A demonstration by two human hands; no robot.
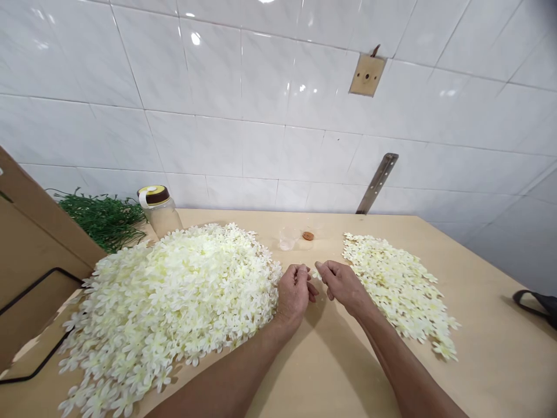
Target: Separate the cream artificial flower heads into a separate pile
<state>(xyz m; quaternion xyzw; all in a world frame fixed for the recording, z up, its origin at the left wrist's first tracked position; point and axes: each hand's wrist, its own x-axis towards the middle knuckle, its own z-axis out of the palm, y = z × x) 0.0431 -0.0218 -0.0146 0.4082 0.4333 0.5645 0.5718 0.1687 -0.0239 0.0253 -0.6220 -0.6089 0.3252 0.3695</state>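
Note:
My left hand (295,291) is closed beside the right edge of a big heap of artificial white flowers (187,284); thumb and curled fingers come together, and whatever they hold is hidden. Close to its right, my right hand (339,281) pinches a small white artificial flower (316,274) between thumb and fingers. The flower shows in the narrow gap between both hands. Right of my right hand, a thinner layer of the same flowers (395,284) is spread over the table (335,371).
Behind my hands are a small clear plastic cup (288,238) and a brown oval piece (308,235). A jar with a yellow and brown lid (155,203), green artificial sprigs (102,217) and a cardboard box (39,249) stand left. A black strap (537,305) lies at right.

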